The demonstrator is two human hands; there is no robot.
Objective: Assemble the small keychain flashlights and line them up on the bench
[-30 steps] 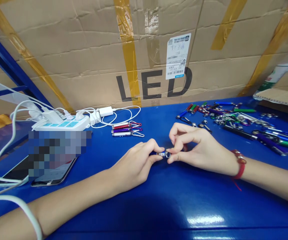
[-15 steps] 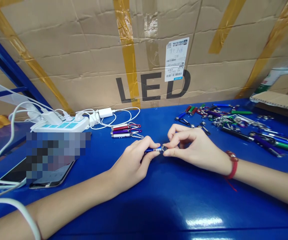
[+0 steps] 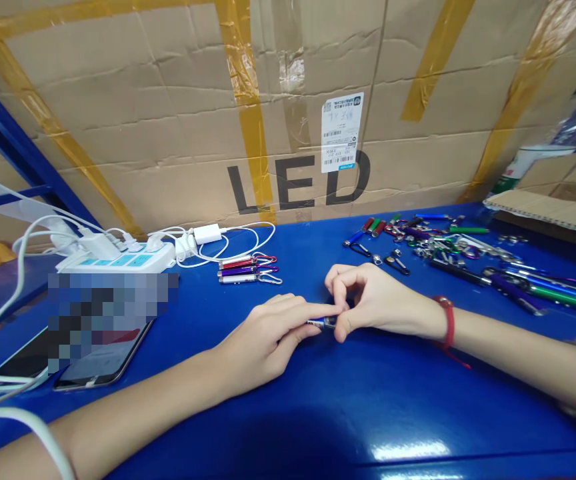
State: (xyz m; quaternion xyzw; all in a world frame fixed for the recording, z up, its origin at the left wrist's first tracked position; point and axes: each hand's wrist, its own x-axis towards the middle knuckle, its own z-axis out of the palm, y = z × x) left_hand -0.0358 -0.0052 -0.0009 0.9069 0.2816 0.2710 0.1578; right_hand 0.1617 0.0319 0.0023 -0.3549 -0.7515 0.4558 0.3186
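Note:
Between my two hands, low over the blue table, is a small blue keychain flashlight (image 3: pixel 317 323) with a pale label and a silver end. My left hand (image 3: pixel 271 337) pinches its body from the left, the index finger stretched out over it to the right fingertips. At the silver end, my right hand (image 3: pixel 383 303) is closed, thumb and fingers around the tip. Its fingers partly hide that end, so any small part there cannot be made out. Beyond my left hand lie several flashlights with carabiner clips (image 3: pixel 241 272), side by side, in silver, red and purple.
A pile of loose flashlights, clips and metal parts (image 3: pixel 448 243) spreads at the back right, near an open cardboard box (image 3: pixel 548 210). On the left are a white power strip (image 3: pixel 158 260), white cables and phones (image 3: pixel 105 363). A large LED carton (image 3: pixel 183 147) stands behind.
My left index finger has stretched forward over the flashlight to my right fingertips. My right fingers now cover more of the silver end. The camera view has shifted slightly.

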